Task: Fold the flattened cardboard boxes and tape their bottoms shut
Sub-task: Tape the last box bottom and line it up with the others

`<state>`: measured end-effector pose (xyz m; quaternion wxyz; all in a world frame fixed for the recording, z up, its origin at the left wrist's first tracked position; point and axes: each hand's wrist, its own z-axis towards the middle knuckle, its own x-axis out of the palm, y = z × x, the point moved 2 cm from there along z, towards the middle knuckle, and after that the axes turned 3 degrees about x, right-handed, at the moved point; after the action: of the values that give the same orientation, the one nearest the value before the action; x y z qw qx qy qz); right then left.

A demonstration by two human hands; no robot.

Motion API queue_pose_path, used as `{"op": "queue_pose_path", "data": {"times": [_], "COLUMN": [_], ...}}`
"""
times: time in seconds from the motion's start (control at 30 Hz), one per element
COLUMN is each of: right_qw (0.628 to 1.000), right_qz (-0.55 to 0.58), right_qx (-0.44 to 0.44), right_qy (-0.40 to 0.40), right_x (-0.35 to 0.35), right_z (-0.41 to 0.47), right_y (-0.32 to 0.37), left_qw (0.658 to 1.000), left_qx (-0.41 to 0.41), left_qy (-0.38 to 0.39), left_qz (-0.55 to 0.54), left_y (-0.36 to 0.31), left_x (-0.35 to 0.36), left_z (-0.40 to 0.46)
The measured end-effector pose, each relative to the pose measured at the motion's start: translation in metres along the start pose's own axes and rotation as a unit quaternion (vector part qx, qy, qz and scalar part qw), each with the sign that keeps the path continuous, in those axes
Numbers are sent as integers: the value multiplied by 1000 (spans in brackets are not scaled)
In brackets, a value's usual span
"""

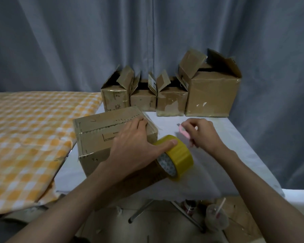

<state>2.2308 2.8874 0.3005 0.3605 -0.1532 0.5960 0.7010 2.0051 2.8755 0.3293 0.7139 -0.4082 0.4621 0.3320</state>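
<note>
Both hands are over the tabletop (218,155), which we see draped in a white cloth. Our left hand (135,148) lies palm down on the closed cardboard box (98,137), fingers stretched flat along the top near its far right edge, thumb spread out and resting on the yellow tape roll (175,156) — nothing gripped, just pressing. That tape roll stands on edge, touching the box's right side. Our right hand (204,132) is just right of the roll, fingers curled around a small pink cutter (183,131); its tip pokes out to the left, though blur hides whether a blade is out. The box under the left hand sits at the tabletop's left-front part, flaps folded shut on top, with a seam running along it; we cannot tell if tape covers that seam.

Four more cardboard boxes stand in a row along the back edge with flaps up — first box (115,99), second box (143,100), third box (171,102) and a larger box (212,95) at the right. A grey curtain (77,41) hangs behind. To the left lies an orange-and-white checked cloth (25,137). Below the tabletop, on the floor, a plastic cup with a straw (217,216) stands.
</note>
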Motion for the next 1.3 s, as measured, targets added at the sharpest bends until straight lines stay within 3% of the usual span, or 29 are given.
{"op": "queue_pose_path", "data": {"times": [0.17,0.3,0.5,1.3], "right_qw": [985,983,964,962], "right_qz": [163,91,-3,-91], "right_qx": [-40,-148,-266,-257], "right_qy": [27,56,11,16], "right_x": [-23,-24,-18,-10], "right_z": [-12,-18,-23,-13], "right_y": [32,42,50,42], "left_qw": [1000,1000,1000,1000], "left_qx": [3,5,5,7], "left_qy": [-5,-12,-6,7], "left_qz": [2,5,1,7], "left_y": [1,1,2,3], "left_x": [2,3,3,4], "left_z": [0,1,0,2]}}
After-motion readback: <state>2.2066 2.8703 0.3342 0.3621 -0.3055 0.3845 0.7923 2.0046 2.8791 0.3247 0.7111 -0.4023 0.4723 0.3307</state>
